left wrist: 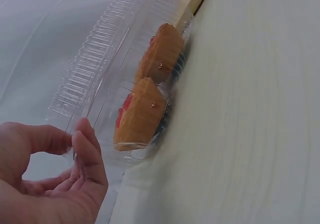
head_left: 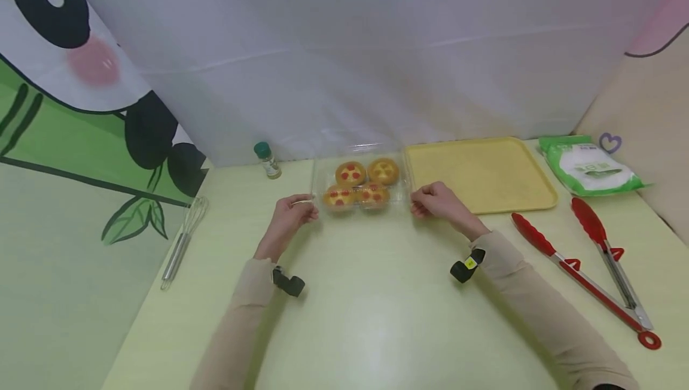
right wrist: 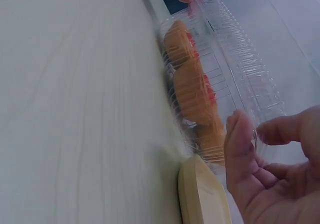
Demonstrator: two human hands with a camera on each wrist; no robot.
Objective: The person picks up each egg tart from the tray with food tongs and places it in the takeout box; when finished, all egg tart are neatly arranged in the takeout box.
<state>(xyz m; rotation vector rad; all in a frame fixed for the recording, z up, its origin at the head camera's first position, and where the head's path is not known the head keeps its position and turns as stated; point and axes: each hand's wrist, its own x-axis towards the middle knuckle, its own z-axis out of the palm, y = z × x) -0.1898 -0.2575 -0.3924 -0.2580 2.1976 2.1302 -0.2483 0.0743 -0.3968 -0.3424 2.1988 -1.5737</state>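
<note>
A clear plastic clamshell box (head_left: 395, 195) at the back middle of the table holds several round pastries (head_left: 350, 173) with red and yellow tops. At the box's left side my left hand (head_left: 293, 216) pinches the edge between thumb and fingers; the left wrist view shows this hand (left wrist: 65, 169) on the ridged lid (left wrist: 92, 59). My right hand (head_left: 438, 200) pinches the opposite edge, and in the right wrist view its thumb and forefinger meet at the rim. Whether the lid is fully closed I cannot tell.
A yellow tray (head_left: 479, 177) lies right of the box. Further right are a green-white packet (head_left: 592, 165) and red-tipped tongs (head_left: 608, 300), spread apart. To the left stand a green-capped jar (head_left: 268, 161) and a whisk (head_left: 183, 243). A white cloth (head_left: 350, 67) hangs behind.
</note>
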